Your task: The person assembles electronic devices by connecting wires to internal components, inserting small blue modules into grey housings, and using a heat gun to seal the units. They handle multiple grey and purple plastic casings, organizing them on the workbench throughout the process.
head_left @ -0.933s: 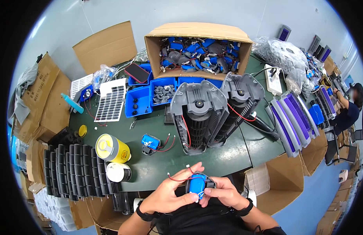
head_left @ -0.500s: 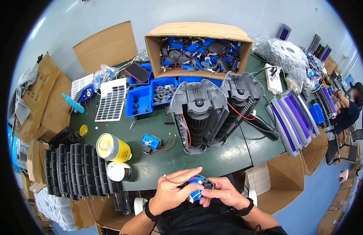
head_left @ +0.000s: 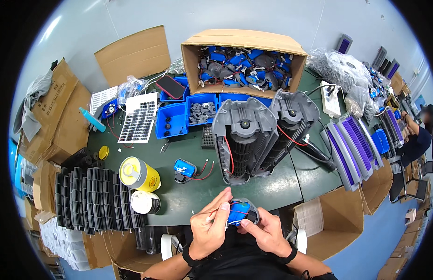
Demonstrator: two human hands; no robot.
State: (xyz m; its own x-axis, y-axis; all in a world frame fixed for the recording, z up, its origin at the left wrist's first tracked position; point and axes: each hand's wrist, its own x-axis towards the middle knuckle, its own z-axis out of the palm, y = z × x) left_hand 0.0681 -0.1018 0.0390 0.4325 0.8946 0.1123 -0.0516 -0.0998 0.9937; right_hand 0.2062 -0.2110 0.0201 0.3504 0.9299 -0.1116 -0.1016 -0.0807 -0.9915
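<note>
- My hands are close together, in front of my dark clothing at the near edge of the green tabletop (head_left: 272,186).
- My right hand (head_left: 269,231) grips the blue-and-black unit (head_left: 237,213) from its right side, thumb on the near face.
- My left hand (head_left: 209,228) is at the unit's left side, fingers stretched upward and thumb raised near its red wire (head_left: 236,202); I cannot tell whether it pinches anything.
- A second blue unit (head_left: 184,169) lies on the tabletop, its red leads trailing right.
- Beyond my hands stand two grey housings (head_left: 245,122), side by side, with black rollers inside.
- To my left are the yellow jug (head_left: 152,178), the white-lidded tub (head_left: 144,202) just beside it, and a row of black slotted cylinders (head_left: 92,200).
- Farther back, the cardboard box (head_left: 244,37) holds many blue and grey parts, behind the blue bins (head_left: 172,133).
- On my right, grey-and-purple panels (head_left: 352,149) lean together.
</note>
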